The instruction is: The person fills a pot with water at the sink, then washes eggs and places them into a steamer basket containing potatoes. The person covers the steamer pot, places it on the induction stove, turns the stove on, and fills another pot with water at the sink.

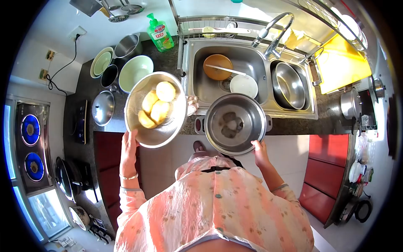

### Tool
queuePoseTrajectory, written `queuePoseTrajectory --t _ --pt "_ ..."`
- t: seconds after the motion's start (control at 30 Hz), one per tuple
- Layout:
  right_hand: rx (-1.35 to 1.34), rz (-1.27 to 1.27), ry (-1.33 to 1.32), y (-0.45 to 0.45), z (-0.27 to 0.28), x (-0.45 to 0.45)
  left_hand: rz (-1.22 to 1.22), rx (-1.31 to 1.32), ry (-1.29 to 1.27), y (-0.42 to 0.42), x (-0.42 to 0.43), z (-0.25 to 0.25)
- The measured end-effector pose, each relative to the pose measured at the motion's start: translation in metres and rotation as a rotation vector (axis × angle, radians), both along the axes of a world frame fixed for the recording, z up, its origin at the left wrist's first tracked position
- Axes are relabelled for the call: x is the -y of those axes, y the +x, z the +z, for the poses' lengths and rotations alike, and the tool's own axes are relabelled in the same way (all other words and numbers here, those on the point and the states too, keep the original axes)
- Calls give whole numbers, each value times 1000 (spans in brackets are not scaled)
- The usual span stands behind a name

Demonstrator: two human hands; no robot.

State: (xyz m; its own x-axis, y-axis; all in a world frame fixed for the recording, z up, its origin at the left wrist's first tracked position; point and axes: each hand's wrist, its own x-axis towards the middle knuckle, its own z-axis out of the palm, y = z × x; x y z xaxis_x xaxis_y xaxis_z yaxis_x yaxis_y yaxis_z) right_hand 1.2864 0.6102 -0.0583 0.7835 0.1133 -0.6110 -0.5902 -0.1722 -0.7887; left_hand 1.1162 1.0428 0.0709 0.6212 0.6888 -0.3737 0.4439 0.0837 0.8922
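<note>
My left hand (129, 148) grips the near-left rim of a metal colander (175, 122), which is tilted toward me. Inside the colander lie several peeled, yellowish potatoes (160, 111). My right hand (261, 153) is closed on the near-right rim of a two-handled steel pot (215, 126). Dark and pale patches show at the pot's bottom; whether they are liquid, scraps or reflections is unclear. Colander and pot are side by side in front of the sink (197, 86), with a small gap between them. Some garlic-like bulbs (192, 104) are partly hidden behind the colander.
The sink holds a brown bowl (218, 72), a white bowl (244, 86) and steel basins (289, 86) under the faucet (273, 35). At left on the counter are green bowls (136, 72), a lid (103, 108) and a soap bottle (160, 33). A yellow board (342, 65) hangs right.
</note>
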Motion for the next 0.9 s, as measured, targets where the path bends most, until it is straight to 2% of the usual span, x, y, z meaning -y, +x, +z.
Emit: queuePoseTrajectory --t 0.13,0.17,0.2,0.27,0.3,0.33,0.4,0.47,0.53,0.57,0.63,0.67,0.7,0.73,0.8,0.87,0.9 --pt "40 -9 80 4 -12 5 -156 68 -66 45 58 2" --pt "-5 20 59 5 6 0 -232 -3 -99 52 61 -11" --pt "-4 13 60 6 11 -3 -222 118 -126 61 79 -12" --pt "-19 45 34 7 15 -2 -390 141 -88 78 99 -9" --pt "137 72 8 7 10 -1 -447 130 -39 82 100 -23" --pt "138 62 6 6 9 7 -501 118 11 86 102 -40" --pt "44 -86 -44 4 24 13 -538 139 70 93 114 -41" --pt "86 -116 -89 0 22 42 -587 137 130 100 121 -41" --pt "435 -130 -224 -2 33 64 -603 103 129 104 126 -42" --pt "431 -131 -228 1 46 63 -615 70 133 106 129 -43" --pt "613 -49 -113 18 82 49 -646 95 179 111 135 -37" --pt "615 -50 -114 25 94 36 -672 122 229 114 139 -31" --pt "552 9 -35 32 104 20 -679 17 130 117 143 -17" --pt "487 69 44 37 108 11 -677 19 131 117 146 -21" --pt "577 174 -48 46 95 9 -683 138 190 114 149 -39" --pt "497 306 -206 55 90 12 -704 129 214 109 150 -49" --pt "555 264 -227 56 89 7 -744 129 216 107 150 -51"
